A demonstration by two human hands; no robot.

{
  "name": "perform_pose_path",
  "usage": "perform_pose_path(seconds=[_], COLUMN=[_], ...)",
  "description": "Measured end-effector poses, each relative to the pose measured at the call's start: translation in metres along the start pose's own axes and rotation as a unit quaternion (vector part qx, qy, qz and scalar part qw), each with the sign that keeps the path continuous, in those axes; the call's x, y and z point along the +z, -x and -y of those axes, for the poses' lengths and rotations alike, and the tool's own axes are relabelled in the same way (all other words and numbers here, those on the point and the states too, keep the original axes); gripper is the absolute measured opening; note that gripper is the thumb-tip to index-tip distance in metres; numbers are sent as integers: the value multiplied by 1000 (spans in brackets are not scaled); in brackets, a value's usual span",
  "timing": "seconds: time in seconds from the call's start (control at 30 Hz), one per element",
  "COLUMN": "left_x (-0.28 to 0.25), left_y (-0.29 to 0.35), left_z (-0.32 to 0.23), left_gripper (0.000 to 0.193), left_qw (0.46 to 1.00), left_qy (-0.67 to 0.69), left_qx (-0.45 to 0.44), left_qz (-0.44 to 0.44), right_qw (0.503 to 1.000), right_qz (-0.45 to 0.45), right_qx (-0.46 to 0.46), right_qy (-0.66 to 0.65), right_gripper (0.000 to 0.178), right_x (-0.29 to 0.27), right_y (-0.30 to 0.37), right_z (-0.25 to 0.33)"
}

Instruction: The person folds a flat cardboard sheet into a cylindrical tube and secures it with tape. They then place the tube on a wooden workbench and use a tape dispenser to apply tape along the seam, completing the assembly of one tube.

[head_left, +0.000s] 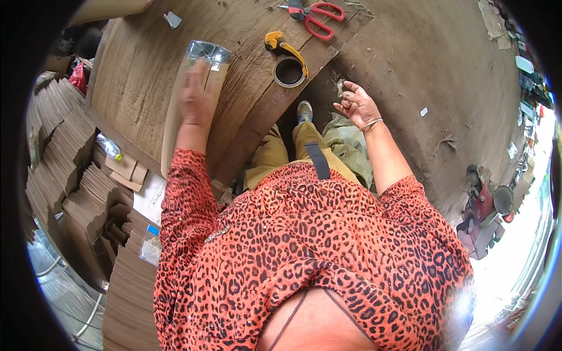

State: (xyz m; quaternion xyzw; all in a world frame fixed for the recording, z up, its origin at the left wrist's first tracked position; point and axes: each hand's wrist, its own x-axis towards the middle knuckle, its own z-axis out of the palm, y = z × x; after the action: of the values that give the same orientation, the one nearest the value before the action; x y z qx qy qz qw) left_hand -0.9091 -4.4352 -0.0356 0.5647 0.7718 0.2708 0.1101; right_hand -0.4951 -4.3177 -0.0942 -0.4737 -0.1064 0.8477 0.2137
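Note:
My left hand [196, 100] lies flat, fingers stretched out and slightly blurred, on a long narrow cardboard box [173, 124]. Shiny clear tape [209, 51] covers the box's far end, just beyond my fingertips. Off the table's edge to the right, my right hand [360, 109] is raised with curled fingers. At its fingertips is a small crumpled, pale translucent scrap [340, 88], perhaps tape. Between my hands, a yellow-handled tape dispenser [302, 61] with a dark roll rests near the table's edge. Red-handled scissors [319, 22] lie farther off.
The wooden table [136, 76] has a pale scrap [172, 20] on it. Stacks of folded cardboard [64, 143] and a plastic bottle [109, 146] are at the left. My shoe [304, 111] shows below the table edge. Assorted items [485, 202] pile up at the right.

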Motion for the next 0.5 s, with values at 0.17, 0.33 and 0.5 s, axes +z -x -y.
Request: perform_pose_path(seconds=[0.17, 0.33, 0.5], left_x=[49, 103, 108], left_y=[35, 61, 81], left_z=[-122, -140, -116], left_gripper=[36, 28, 12], left_qw=[908, 818, 756], left_qy=[253, 414, 452], left_qx=[-227, -319, -403], left_qz=[244, 242, 250], right_qw=[974, 933, 961], right_qz=[12, 39, -38], right_qx=[-75, -131, -43], right_qy=[212, 334, 272], right_gripper=[53, 52, 43], right_x=[45, 74, 55], right_y=[17, 27, 23], right_z=[-17, -39, -51])
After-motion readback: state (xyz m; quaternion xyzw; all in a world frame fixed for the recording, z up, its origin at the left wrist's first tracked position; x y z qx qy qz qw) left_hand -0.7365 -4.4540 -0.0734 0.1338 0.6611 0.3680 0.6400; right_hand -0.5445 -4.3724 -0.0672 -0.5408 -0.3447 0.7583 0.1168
